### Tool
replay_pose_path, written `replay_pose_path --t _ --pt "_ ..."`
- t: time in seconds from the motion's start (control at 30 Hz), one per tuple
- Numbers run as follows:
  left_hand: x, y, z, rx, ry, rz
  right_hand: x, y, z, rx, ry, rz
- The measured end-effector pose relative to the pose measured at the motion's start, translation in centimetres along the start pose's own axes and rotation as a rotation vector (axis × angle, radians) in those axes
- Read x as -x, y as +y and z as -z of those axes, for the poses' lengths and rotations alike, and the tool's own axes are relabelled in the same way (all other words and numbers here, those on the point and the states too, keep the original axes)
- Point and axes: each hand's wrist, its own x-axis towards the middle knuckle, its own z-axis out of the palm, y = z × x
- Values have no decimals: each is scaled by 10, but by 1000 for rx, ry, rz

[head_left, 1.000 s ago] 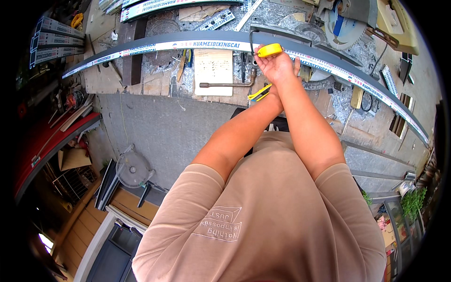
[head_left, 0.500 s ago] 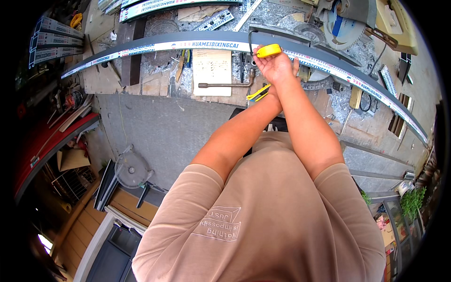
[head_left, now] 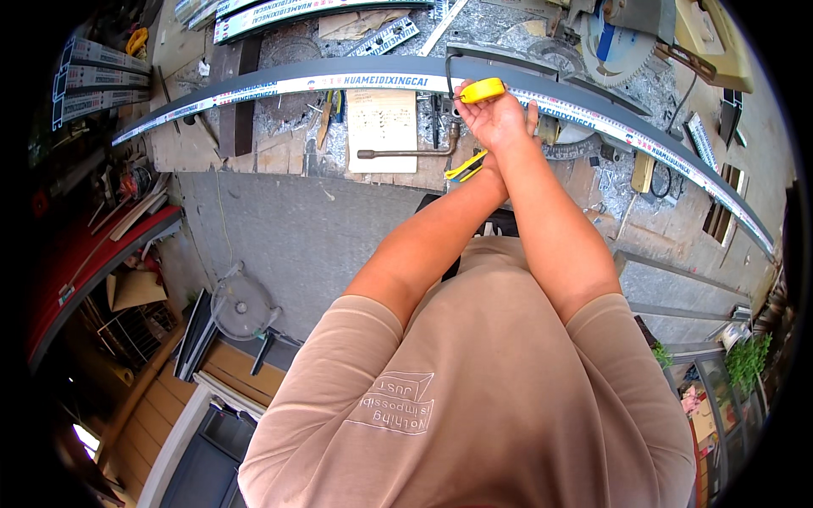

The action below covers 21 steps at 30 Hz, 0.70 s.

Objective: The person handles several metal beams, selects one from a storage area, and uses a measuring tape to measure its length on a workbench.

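My right hand [head_left: 489,114], palm up, has its fingers curled round a yellow tape measure [head_left: 483,90] at the near edge of a long grey profile bar [head_left: 364,82]. The bar has a white printed film strip and spans the bench from left to right. The left forearm [head_left: 440,220] crosses to the right wrist, which hides most of my left hand [head_left: 495,165]; its grip does not show. Beside the left wrist is a yellow-and-dark hand tool [head_left: 465,168], its kind unclear. An L-shaped socket wrench [head_left: 406,154] lies partly over a handwritten paper pad [head_left: 383,123].
A circular saw blade [head_left: 611,46] stands at the back right. Metal shavings and offcuts litter the bench [head_left: 279,157]. More profiles are stacked at the back [head_left: 296,15] and the left [head_left: 102,76]. A round fan [head_left: 244,305] stands on the floor at left.
The view has shifted very slightly. Both hands and the tape measure keep nearly the same place against the bar.
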Motion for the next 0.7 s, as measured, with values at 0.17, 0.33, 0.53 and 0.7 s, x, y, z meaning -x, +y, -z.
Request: replay_pose_path --t 0.17,0.33,0.53,0.7 --pt "0 -2 -10 -19 60 4 0 1 0 10 3 4" --pt "-1 -3 -16 -45 32 12 -4 1 1 3 -4 -14" --pt "0 6 -10 -199 33 31 0 0 0 2 1 1" --pt "0 2 -15 18 44 55 -2 0 -1 0 17 -8"
